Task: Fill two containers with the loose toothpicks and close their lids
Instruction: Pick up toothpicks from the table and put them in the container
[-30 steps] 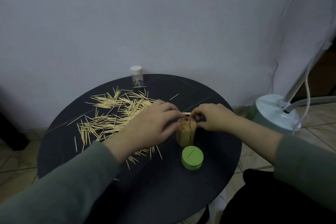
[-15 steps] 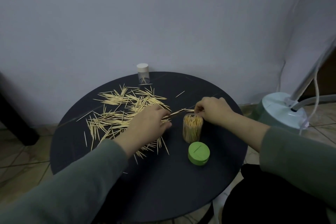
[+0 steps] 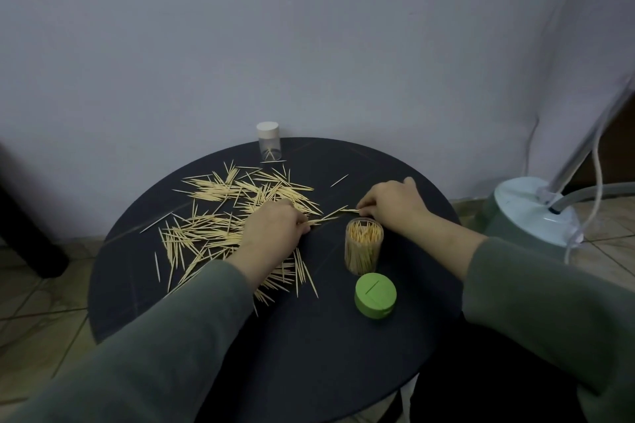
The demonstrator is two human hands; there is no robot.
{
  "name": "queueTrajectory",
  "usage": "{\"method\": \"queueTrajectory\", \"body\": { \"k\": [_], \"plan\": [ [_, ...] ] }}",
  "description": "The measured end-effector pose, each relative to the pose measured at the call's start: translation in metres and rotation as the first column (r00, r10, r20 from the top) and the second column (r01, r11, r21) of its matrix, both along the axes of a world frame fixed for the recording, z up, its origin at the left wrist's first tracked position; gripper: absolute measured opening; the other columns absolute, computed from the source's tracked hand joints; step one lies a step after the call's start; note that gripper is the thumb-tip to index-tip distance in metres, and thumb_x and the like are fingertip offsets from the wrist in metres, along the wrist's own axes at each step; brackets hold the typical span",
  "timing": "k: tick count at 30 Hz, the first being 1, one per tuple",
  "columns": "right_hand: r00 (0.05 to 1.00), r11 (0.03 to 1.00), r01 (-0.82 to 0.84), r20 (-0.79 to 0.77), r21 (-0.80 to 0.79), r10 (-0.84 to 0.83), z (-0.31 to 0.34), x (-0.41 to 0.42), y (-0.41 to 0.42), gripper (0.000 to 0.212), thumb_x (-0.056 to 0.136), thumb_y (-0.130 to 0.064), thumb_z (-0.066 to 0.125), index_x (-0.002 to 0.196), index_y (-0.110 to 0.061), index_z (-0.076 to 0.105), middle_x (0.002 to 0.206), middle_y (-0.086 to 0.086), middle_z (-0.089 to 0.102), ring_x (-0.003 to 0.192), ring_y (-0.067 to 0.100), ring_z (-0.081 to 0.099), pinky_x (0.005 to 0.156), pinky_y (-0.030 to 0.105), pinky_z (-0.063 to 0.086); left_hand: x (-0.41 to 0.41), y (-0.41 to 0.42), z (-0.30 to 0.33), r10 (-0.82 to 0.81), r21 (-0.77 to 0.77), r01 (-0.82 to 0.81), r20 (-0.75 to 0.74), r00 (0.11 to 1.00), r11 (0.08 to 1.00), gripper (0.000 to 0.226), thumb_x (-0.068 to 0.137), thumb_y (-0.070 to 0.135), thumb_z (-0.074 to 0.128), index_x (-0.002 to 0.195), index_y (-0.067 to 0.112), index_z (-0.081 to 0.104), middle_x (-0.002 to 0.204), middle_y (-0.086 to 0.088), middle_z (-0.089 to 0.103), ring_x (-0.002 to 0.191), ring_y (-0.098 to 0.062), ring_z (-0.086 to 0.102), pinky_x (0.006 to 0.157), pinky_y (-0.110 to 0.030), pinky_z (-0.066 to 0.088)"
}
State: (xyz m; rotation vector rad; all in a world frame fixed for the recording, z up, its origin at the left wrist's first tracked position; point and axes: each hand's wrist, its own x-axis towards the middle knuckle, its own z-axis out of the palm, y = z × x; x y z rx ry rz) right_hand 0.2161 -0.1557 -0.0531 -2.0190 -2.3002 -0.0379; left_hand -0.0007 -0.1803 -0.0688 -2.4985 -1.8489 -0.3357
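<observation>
Loose toothpicks [image 3: 220, 213] lie scattered over the left half of the round black table [image 3: 309, 347]. A clear open container [image 3: 363, 246], nearly full of upright toothpicks, stands right of centre. Its green lid [image 3: 375, 295] lies on the table just in front of it. My left hand [image 3: 275, 233] rests on the pile and pinches a few toothpicks at its fingertips. My right hand [image 3: 391, 204], just behind the open container, pinches a few toothpicks lying on the table. A second small clear container [image 3: 268, 141] with a white lid on stands at the far edge.
A pale green appliance base [image 3: 529, 213] with a hose and pole stands on the tiled floor to the right. A grey wall rises close behind the table. A dark furniture leg [image 3: 31, 230] stands at the left.
Both hands have left the container's mouth. My left hand moved left onto the toothpick pile, my right moved back to the toothpicks behind the container.
</observation>
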Motion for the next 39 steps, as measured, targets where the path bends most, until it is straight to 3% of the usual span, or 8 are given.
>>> {"method": "queueTrajectory", "body": {
  "k": [6, 10, 18, 22, 33, 39],
  "plan": [
    [0.995, 0.995, -0.093, 0.031, 0.021, 0.092, -0.003, -0.001, 0.001, 0.017, 0.096, -0.033, 0.055, 0.109, -0.029, 0.064, 0.112, -0.006, 0.066, 0.110, 0.017, 0.055, 0.102, 0.045, 0.029, 0.002, -0.001, 0.003, -0.031, 0.054, 0.033, -0.050, 0.998, 0.998, 0.025, 0.096, 0.040, 0.051, 0.110, 0.032, 0.070, 0.109, 0.005, 0.062, 0.105, -0.017, 0.056, 0.081, -0.032, 0.050],
    [0.982, 0.991, -0.132, 0.134, -0.012, 0.132, -0.001, -0.003, 0.000, 0.024, 0.097, -0.032, 0.053, 0.119, -0.027, 0.060, 0.117, -0.004, 0.064, 0.114, 0.018, 0.053, 0.103, 0.045, 0.028, 0.004, -0.001, 0.005, -0.028, 0.046, 0.031, -0.054, 0.998, 0.998, 0.024, 0.096, 0.040, 0.052, 0.110, 0.032, 0.070, 0.109, 0.006, 0.062, 0.105, -0.017, 0.057, 0.081, -0.031, 0.050],
    [0.923, 0.985, -0.172, 0.348, -0.016, 0.167, 0.001, -0.011, -0.002, 0.027, 0.097, -0.031, 0.051, 0.122, -0.023, 0.058, 0.124, 0.002, 0.058, 0.119, 0.021, 0.047, 0.104, 0.048, 0.029, 0.011, 0.000, 0.005, -0.013, 0.043, 0.015, -0.043, 0.999, 0.999, 0.023, 0.095, 0.038, 0.055, 0.109, 0.027, 0.069, 0.109, 0.004, 0.063, 0.104, -0.018, 0.057, 0.086, -0.033, 0.051],
    [0.908, 0.978, -0.208, 0.377, 0.022, 0.185, 0.000, -0.010, -0.003, 0.027, 0.097, -0.032, 0.052, 0.122, -0.023, 0.058, 0.123, 0.001, 0.060, 0.119, 0.021, 0.047, 0.104, 0.047, 0.029, 0.015, 0.001, 0.006, -0.007, 0.047, 0.008, -0.029, 1.000, 0.999, 0.023, 0.095, 0.040, 0.054, 0.108, 0.028, 0.069, 0.109, 0.004, 0.062, 0.105, -0.019, 0.057, 0.082, -0.034, 0.049],
    [0.970, 0.981, -0.165, 0.197, 0.102, 0.142, -0.001, -0.004, -0.010, 0.021, 0.096, -0.028, 0.054, 0.115, -0.024, 0.062, 0.115, -0.001, 0.060, 0.112, 0.017, 0.050, 0.103, 0.043, 0.028, 0.017, 0.005, 0.002, 0.006, 0.066, -0.007, 0.014, 1.000, 0.998, 0.025, 0.097, 0.036, 0.051, 0.108, 0.022, 0.069, 0.108, 0.003, 0.060, 0.103, -0.019, 0.058, 0.081, -0.034, 0.049],
    [0.984, 0.986, -0.067, -0.155, 0.154, 0.091, 0.004, -0.008, -0.014, 0.015, 0.095, -0.028, 0.057, 0.107, -0.026, 0.066, 0.105, -0.009, 0.062, 0.106, 0.012, 0.051, 0.103, 0.040, 0.027, 0.018, 0.006, 0.005, 0.020, 0.077, -0.028, 0.097, 0.995, 0.997, 0.025, 0.098, 0.036, 0.050, 0.112, 0.022, 0.065, 0.110, 0.003, 0.059, 0.103, -0.017, 0.057, 0.083, -0.034, 0.050]
  ]
}}
